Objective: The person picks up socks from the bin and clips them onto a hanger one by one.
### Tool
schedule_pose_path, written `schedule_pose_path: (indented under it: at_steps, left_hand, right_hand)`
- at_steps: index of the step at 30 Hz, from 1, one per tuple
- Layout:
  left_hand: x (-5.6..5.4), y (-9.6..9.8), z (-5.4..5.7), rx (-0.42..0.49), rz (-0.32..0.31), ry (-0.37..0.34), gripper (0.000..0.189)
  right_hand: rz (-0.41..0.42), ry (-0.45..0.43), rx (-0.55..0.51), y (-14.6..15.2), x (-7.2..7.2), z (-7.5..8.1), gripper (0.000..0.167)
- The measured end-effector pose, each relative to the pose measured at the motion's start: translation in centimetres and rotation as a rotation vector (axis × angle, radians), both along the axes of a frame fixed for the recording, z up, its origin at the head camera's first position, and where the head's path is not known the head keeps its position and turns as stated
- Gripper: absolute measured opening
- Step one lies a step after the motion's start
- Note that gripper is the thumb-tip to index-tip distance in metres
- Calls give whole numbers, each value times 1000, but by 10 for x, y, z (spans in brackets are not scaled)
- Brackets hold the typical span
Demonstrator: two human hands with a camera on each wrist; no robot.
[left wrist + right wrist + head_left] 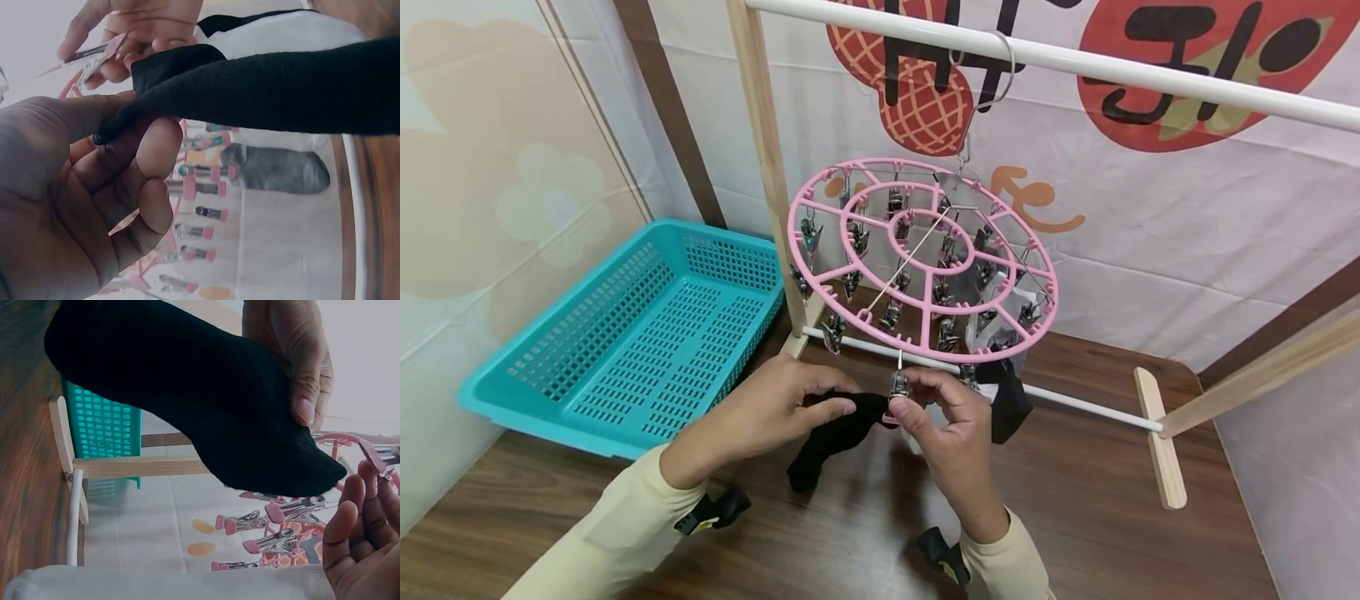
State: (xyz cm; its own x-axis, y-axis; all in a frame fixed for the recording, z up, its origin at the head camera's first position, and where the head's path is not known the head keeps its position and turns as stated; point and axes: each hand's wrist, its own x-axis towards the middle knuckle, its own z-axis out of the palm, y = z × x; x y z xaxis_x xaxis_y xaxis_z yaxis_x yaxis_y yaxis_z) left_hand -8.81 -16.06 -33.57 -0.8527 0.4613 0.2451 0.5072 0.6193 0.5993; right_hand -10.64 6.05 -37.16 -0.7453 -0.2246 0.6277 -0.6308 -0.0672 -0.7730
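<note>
My left hand (767, 412) pinches the edge of a black sock (269, 87) between thumb and fingers. The sock's other end (808, 467) hangs down over the floor. In my right hand (951, 433), thumb and fingers grip a metal clip with pink tips (899, 383), right at the sock's edge. This clip hangs from the near rim of a round pink drying hanger (837, 273). The right wrist view has the sock (169, 394) stretching sideways from the left hand, its narrow end close to the right fingertips.
The hanger's hook (1006, 75) hangs on the rack's white top rail (1097, 71). Several other clips dangle around it. A grey sock (284, 170) and white cloth (281, 44) hang nearby. A turquoise basket (535, 425) stands left, beside a wooden post (767, 142).
</note>
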Motion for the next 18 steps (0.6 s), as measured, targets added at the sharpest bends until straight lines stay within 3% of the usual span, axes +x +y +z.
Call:
schedule_pose_path:
  at_steps: [4,11,18]
  left_hand:
    - [-1,8,-1,-10,-52,0,15]
    - [-3,17,-1,-15,-108,43,12]
    - [-4,22,-2,-32,-117,89,12]
  right_hand:
    - [3,37,-19,0,-1,0,17]
    - [1,16,3,-2,-2,2,20]
    - [-102,-19,33,-5,-1,0,22]
